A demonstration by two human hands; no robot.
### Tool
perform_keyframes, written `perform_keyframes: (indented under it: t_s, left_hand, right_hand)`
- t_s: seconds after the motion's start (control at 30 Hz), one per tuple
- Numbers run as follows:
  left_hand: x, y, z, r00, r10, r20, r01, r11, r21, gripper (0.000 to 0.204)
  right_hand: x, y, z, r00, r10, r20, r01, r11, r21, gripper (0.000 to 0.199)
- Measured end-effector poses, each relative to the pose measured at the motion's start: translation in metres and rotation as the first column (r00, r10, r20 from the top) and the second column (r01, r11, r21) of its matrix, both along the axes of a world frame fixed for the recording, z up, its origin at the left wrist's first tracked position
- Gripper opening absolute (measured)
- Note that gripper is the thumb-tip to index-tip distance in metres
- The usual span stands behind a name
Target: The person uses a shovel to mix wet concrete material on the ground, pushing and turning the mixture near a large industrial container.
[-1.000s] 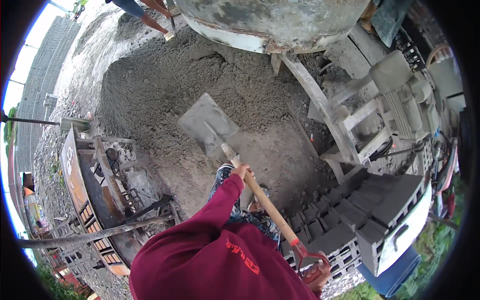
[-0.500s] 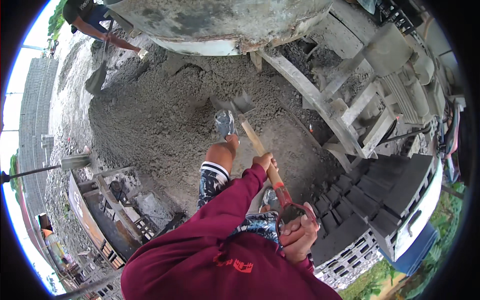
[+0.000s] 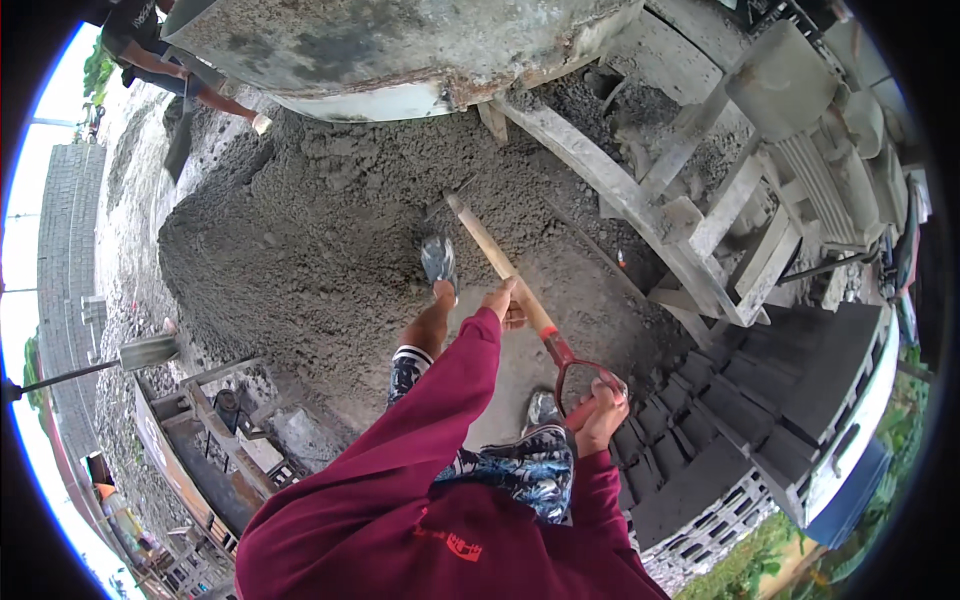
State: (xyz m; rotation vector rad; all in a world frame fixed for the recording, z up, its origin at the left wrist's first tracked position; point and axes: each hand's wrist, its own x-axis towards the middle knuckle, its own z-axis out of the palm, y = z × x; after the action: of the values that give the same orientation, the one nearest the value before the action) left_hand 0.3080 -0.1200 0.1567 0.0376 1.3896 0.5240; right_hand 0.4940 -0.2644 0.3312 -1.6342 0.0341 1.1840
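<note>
- Gripping a shovel (image 3: 500, 265), the person stands over a big heap of grey mix (image 3: 330, 240); the blade end is pushed into the heap and hidden there, just beside the person's forward foot (image 3: 438, 262).
- The left hand (image 3: 508, 303) is wrapped around the middle of the wooden shaft, fingers closed on it.
- The right hand (image 3: 598, 410) is clamped on the red D-shaped grip at the shaft's top end, close to the person's body.
- Both arms are in dark red sleeves (image 3: 420, 430); patterned shorts show below them.
- The shaft runs tilted from the right hand up and left into the heap.
- A large metal drum (image 3: 400, 50) hangs over the far edge of the heap, on a grey frame (image 3: 690, 230).
- Stacked grey concrete blocks (image 3: 740, 440) sit to the person's right.
- Another person (image 3: 160, 60) stands at the heap's upper left side.
- A second shovel (image 3: 140, 352) lies at the left, well apart from the hands.
</note>
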Motion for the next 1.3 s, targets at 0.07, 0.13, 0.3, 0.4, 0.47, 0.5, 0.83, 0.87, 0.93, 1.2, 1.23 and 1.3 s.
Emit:
perform_keyframes:
  t_s: [0.07, 0.13, 0.3, 0.4, 0.47, 0.5, 0.83, 0.87, 0.93, 1.2, 1.23, 1.3]
  left_hand:
    - [-0.030, -0.002, -0.018, 0.999, -0.035, 0.015, 0.035, 0.999, -0.019, 0.055]
    - [-0.074, 0.000, -0.056, 0.993, -0.116, -0.027, 0.112, 0.986, -0.125, 0.072]
    - [-0.071, 0.082, -0.148, 0.999, -0.020, 0.038, 0.024, 0.994, -0.105, 0.088]
    - [-0.074, 0.121, -0.198, 0.970, 0.243, -0.010, -0.243, 0.969, -0.038, 0.061]
    - [-0.105, 0.146, -0.224, 0.946, 0.325, 0.016, -0.325, 0.946, -0.018, 0.042]
    - [-0.102, 0.144, -0.230, 0.929, 0.363, 0.073, -0.364, 0.931, -0.013, 0.024]
    - [-0.092, 0.040, -0.134, 0.923, 0.380, 0.057, -0.344, 0.885, -0.313, 0.014]
    - [-0.093, 0.024, -0.112, 0.921, 0.389, 0.035, -0.352, 0.865, -0.358, 0.013]
    - [-0.111, -0.004, -0.070, 0.893, 0.449, 0.024, -0.416, 0.846, -0.333, 0.020]
    - [-0.298, -0.056, 0.067, 0.667, 0.697, -0.264, -0.741, 0.656, -0.140, 0.011]
    - [-0.338, -0.071, 0.065, 0.567, 0.756, -0.326, -0.778, 0.622, 0.088, 0.005]
    - [-0.404, -0.060, 0.088, 0.460, 0.716, -0.526, -0.771, 0.615, 0.162, 0.011]
  right_hand:
    - [0.020, -0.024, -0.050, 0.980, 0.019, 0.200, -0.026, 0.999, 0.029, 0.021]
    - [0.026, -0.023, -0.076, 0.949, 0.067, 0.309, -0.058, 0.998, -0.039, 0.017]
    - [0.079, -0.087, -0.220, 0.925, 0.048, 0.377, 0.060, 0.961, -0.271, 0.011]
    - [0.044, -0.064, -0.224, 0.870, 0.008, 0.492, 0.233, 0.875, -0.425, 0.007]
    - [0.009, -0.037, -0.196, 0.915, -0.210, 0.345, 0.340, 0.860, -0.379, 0.004]
    - [0.005, -0.042, -0.187, 0.871, -0.197, 0.450, 0.386, 0.841, -0.378, 0.003]
    - [-0.017, -0.099, 0.006, 0.842, -0.023, 0.539, 0.312, 0.836, -0.451, 0.016]
    - [-0.017, -0.105, 0.034, 0.848, 0.055, 0.526, 0.230, 0.858, -0.460, 0.019]
    - [-0.012, -0.111, 0.072, 0.852, 0.188, 0.489, 0.142, 0.815, -0.561, 0.020]
    - [-0.038, -0.064, 0.084, 0.525, 0.827, 0.202, -0.483, 0.485, -0.730, 0.018]
    - [-0.043, -0.048, 0.068, 0.575, 0.808, 0.126, -0.574, 0.509, -0.641, 0.019]
    - [-0.075, -0.009, 0.030, 0.769, 0.560, -0.308, -0.633, 0.605, -0.483, 0.020]
